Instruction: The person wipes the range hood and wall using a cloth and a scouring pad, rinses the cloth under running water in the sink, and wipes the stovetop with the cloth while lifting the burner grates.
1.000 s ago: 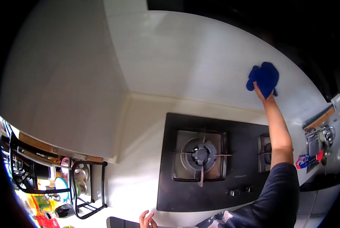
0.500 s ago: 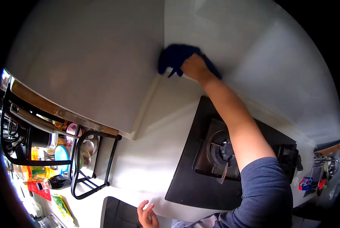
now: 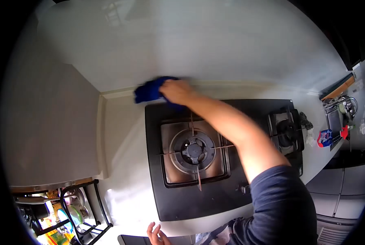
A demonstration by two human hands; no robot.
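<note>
My right hand [image 3: 176,91] is closed on a dark blue cloth [image 3: 149,90], pressed at the foot of the pale back wall just behind the stove. Part of the cloth hangs out beyond my fingers to the left, and some lies beneath the hand. Below my outstretched forearm is a black gas stove [image 3: 174,206] with a large round burner [image 3: 194,150]. At the bottom edge of the view, my left hand [image 3: 157,235] is raised with its fingers loosely bent and apart, holding nothing; its lower part is cut off by the frame.
A black metal rack [image 3: 64,204] with jars and packets stands at lower left. A grey side panel [image 3: 52,134] borders the white counter [image 3: 125,163]. Beyond a smaller burner [image 3: 286,132], a blue and red packet [image 3: 325,138] and a dish rack [image 3: 333,118] are at right.
The view has swung rightward, showing more of the stove. My right hand has moved the cloth from the wall corner along the back edge to behind the stove. My left hand remains low and empty.
</note>
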